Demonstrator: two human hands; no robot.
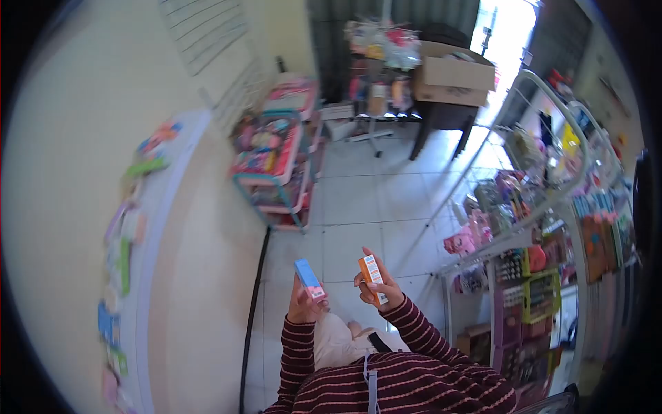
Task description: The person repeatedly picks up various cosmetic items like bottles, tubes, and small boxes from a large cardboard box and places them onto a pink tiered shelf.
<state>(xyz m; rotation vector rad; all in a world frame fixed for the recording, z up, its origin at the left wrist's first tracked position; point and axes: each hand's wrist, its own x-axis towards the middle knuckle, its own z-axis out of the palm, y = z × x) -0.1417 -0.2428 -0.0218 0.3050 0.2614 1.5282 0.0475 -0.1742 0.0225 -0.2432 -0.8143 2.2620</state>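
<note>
My left hand [301, 306] is closed around the lower part of a slim blue and pink box [308, 278], held upright and slightly tilted. To its right, my right hand [387, 293] grips an orange and white box [373, 279], with a printed white side facing up toward me. Both boxes are held apart in front of my body, above the tiled floor. The print on them is too small to read.
A wall shelf [176, 200] with small packets runs along the left. Ahead stand a pink and teal cart [269, 165] full of goods and a cardboard box [455, 79] on a dark chair. Metal racks [545, 214] with packed merchandise line the right side.
</note>
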